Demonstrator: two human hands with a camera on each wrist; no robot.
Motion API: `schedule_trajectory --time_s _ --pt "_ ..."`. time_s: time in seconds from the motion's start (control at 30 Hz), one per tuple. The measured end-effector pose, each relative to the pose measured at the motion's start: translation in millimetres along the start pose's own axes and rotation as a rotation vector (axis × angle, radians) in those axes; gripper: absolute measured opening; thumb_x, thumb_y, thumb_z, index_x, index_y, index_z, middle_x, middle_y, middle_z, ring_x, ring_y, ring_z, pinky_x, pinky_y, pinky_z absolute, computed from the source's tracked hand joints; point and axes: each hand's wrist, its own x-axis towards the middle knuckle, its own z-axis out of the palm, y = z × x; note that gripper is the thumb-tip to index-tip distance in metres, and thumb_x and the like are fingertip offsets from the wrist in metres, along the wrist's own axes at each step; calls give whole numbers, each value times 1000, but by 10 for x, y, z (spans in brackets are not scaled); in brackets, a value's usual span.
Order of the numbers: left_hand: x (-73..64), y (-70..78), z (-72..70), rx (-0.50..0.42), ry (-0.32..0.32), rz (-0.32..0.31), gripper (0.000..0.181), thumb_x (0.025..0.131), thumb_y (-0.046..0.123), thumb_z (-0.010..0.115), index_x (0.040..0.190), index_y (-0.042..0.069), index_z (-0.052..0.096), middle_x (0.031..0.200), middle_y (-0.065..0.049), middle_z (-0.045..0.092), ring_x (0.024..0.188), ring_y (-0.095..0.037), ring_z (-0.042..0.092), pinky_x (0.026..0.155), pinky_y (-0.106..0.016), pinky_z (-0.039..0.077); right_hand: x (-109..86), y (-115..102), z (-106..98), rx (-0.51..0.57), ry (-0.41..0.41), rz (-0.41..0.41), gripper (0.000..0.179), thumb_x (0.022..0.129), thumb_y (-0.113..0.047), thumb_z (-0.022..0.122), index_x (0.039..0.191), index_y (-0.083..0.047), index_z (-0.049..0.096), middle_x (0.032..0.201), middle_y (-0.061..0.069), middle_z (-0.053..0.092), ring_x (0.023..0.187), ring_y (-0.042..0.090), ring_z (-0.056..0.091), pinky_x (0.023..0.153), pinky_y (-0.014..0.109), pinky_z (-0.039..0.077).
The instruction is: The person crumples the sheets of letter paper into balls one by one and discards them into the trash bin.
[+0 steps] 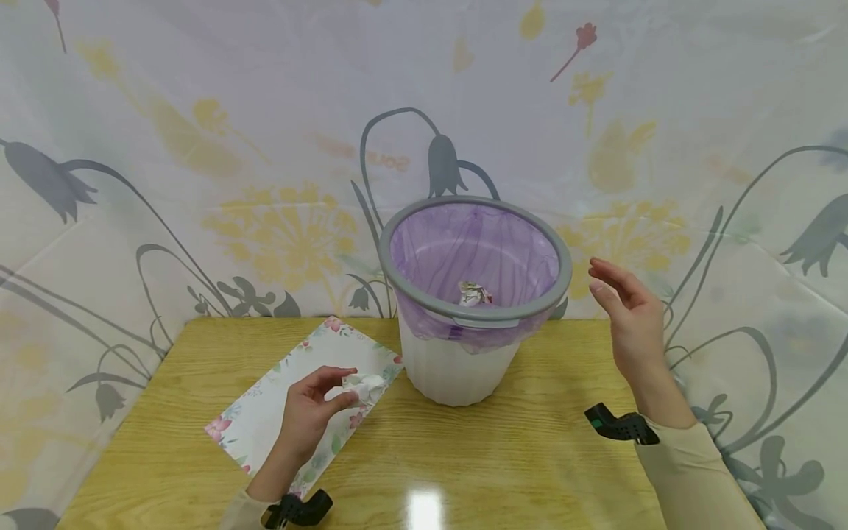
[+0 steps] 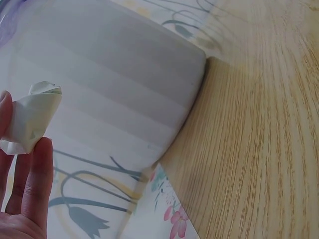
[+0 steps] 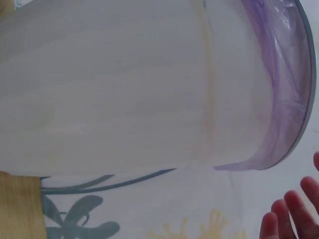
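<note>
A crumpled piece of white paper (image 1: 366,388) is pinched between the thumb and fingers of my left hand (image 1: 310,412), above the floral sheet. The left wrist view shows the same crumpled paper (image 2: 34,119) in front of the bin's side. My right hand (image 1: 634,324) is raised to the right of the bin, apart from it and holding nothing. The white bin (image 1: 457,375) has a grey rim and a purple liner bag (image 1: 424,254). Inside it lies a crumpled wrapper (image 1: 473,294), silvery with some red.
A white sheet with a flower border (image 1: 265,412) lies on the wooden table (image 1: 530,456), left of the bin. Behind the table hangs a flower-printed cloth (image 1: 278,147). Each wrist bears a black strap mount (image 1: 619,425).
</note>
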Motion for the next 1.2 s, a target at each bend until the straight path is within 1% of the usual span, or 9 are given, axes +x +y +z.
schedule_trajectory --time_s 0.13,0.27,0.5,0.67,0.77,0.9,1.0,1.1,1.2 --pt "4 -3 -9 -2 1 -1 28 84 -16 68 112 -14 63 109 -3 70 96 -17 62 74 -26 58 38 -24 63 -24 -31 -12 31 96 2 62 127 4 65 127 10 63 121 19 54 99 21 44" --pt "21 4 -30 17 6 2 28 84 -16 69 112 -15 63 109 -3 70 97 -17 62 74 -25 58 73 -32 133 -38 -53 -21 30 97 2 62 126 8 63 128 5 62 128 19 48 99 20 44" --pt "90 49 -111 75 93 -31 29 83 -15 71 111 -16 63 108 -3 71 98 -16 61 77 -23 56 112 -35 259 -48 -97 -11 30 97 0 61 125 11 62 132 4 58 134 22 42 101 22 42" --pt "175 111 -164 107 110 -44 29 84 -12 72 112 -15 63 111 -6 71 101 -17 62 78 -23 56 120 -44 316 -44 -78 -15 29 97 1 61 123 14 61 132 6 57 132 23 43 98 21 44" --pt "257 167 -177 118 114 -41 27 85 -11 72 111 -10 67 111 -7 70 101 -17 62 78 -23 56 127 -50 343 -38 -62 -3 29 96 0 63 123 13 62 131 6 57 131 23 43 94 20 45" --pt "403 284 -170 97 115 -15 26 84 -12 72 107 0 72 110 -3 70 101 -16 62 78 -22 56 136 -23 361 -31 -26 -12 28 95 2 64 120 13 64 129 6 58 129 24 44 92 21 46" --pt "529 405 -156 76 95 25 25 84 -14 71 107 -4 70 111 -1 70 100 -16 62 77 -22 56 143 31 367 -31 -4 -52 27 94 5 64 118 17 63 127 7 60 125 24 49 92 22 47" --pt "659 526 -139 56 61 85 25 84 -17 68 108 -10 67 114 -3 70 98 -17 63 76 -23 56 140 76 373 -24 11 -90 26 93 8 63 116 19 63 124 8 61 121 24 53 93 22 47" --pt "776 632 -115 41 43 141 23 84 -18 67 106 -10 66 115 -5 70 98 -18 64 75 -22 57 137 101 384 2 27 -111 25 92 10 63 115 20 63 122 8 63 120 24 54 92 22 48"
